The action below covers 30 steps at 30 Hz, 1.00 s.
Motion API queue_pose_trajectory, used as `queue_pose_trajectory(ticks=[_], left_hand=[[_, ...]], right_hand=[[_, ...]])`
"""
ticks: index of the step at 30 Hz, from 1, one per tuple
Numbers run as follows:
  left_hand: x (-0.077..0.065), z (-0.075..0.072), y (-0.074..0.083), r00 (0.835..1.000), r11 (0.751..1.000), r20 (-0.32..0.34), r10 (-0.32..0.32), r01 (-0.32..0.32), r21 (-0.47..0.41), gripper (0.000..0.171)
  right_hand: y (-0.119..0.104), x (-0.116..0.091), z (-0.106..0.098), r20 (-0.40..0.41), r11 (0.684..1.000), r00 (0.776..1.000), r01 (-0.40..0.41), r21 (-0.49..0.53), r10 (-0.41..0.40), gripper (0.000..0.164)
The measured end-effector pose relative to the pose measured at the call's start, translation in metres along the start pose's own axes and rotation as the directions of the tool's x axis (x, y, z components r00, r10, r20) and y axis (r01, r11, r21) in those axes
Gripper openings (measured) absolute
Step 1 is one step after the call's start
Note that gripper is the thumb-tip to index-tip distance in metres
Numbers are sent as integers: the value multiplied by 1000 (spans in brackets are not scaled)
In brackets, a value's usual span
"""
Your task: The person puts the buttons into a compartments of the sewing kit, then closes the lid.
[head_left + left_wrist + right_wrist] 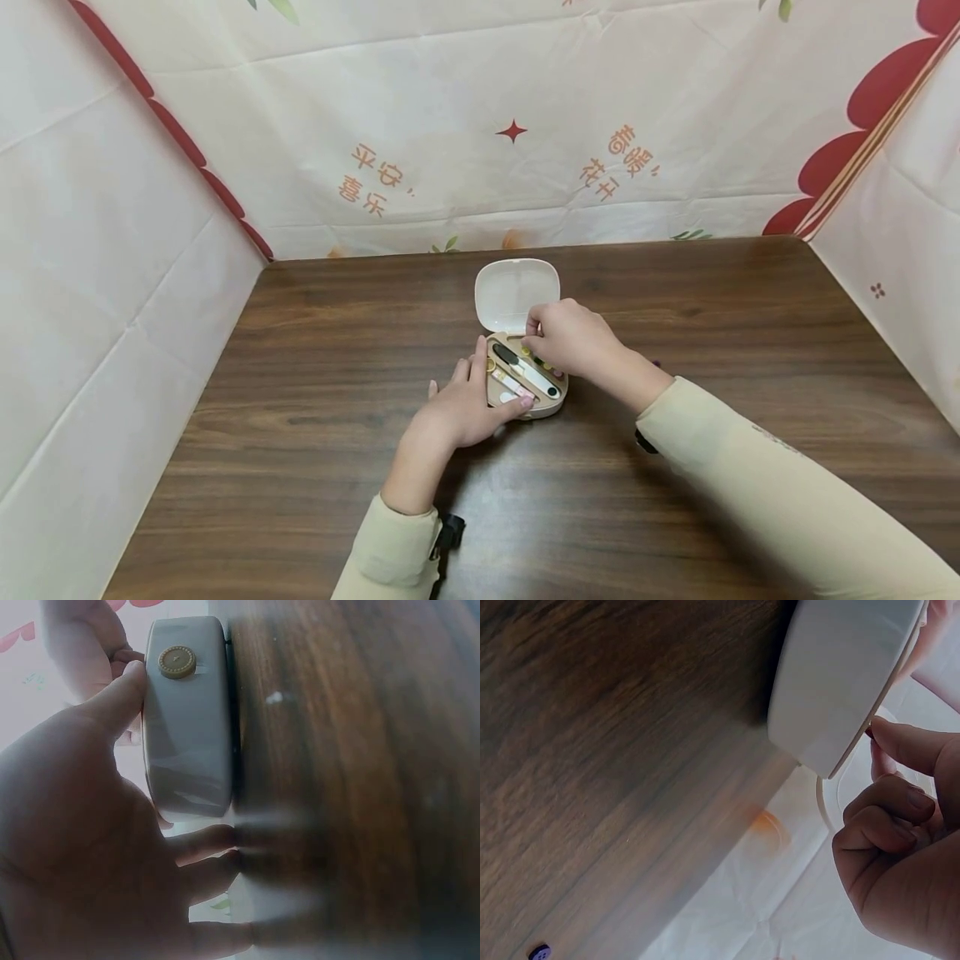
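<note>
An open sewing kit (553,408), a white case with a beige tray, sits on the table with its lid (516,292) tipped back. White-handled thread snips (536,379) with a black end, a narrow patterned strip (513,383) and several small buttons lie in its slots. My left hand (457,412) steadies the case, fingers straight along its left side and thumb on the front rim, by the gold clasp knob (177,661). Over the tray's back right, my right hand (573,337) pinches a small dark-red thing (869,731) at the rim; its kind is mostly hidden.
A purple button (540,952) lies on the wooden table (300,433) to the right of the kit, partly behind the right forearm in the head view. Printed white cloth (450,108) hangs behind the table and along both sides.
</note>
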<state>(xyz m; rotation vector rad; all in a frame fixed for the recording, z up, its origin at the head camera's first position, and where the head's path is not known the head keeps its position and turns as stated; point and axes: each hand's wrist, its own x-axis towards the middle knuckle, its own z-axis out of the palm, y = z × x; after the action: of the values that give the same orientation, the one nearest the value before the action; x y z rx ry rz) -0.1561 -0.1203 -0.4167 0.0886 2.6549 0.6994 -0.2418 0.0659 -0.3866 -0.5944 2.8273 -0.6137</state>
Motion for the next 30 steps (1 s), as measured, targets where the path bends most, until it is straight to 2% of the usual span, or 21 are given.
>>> queue_pose_trajectory(ticks=[5, 12, 16, 24, 30], left_hand=[[3, 2, -3, 1000, 1000, -3, 7, -7, -4, 120], [14, 15, -14, 1000, 999, -15, 10, -10, -33, 126], [15, 14, -13, 1000, 1000, -18, 12, -12, -19, 125], [21, 22, -19, 999, 1000, -42, 16, -16, -14, 128], [6, 6, -5, 1000, 1000, -10, 4, -4, -18, 122]], right_hand=[[-1, 1, 1, 4, 1000, 1000, -2, -8, 2, 18], [-2, 1, 1, 18, 999, 1000, -2, -34, 3, 20], [-2, 2, 1, 19, 999, 1000, -4, -50, 5, 19], [3, -1, -4, -13, 995, 1000, 1, -96, -2, 17], [12, -7, -11, -38, 991, 999, 20, -131, -25, 16]])
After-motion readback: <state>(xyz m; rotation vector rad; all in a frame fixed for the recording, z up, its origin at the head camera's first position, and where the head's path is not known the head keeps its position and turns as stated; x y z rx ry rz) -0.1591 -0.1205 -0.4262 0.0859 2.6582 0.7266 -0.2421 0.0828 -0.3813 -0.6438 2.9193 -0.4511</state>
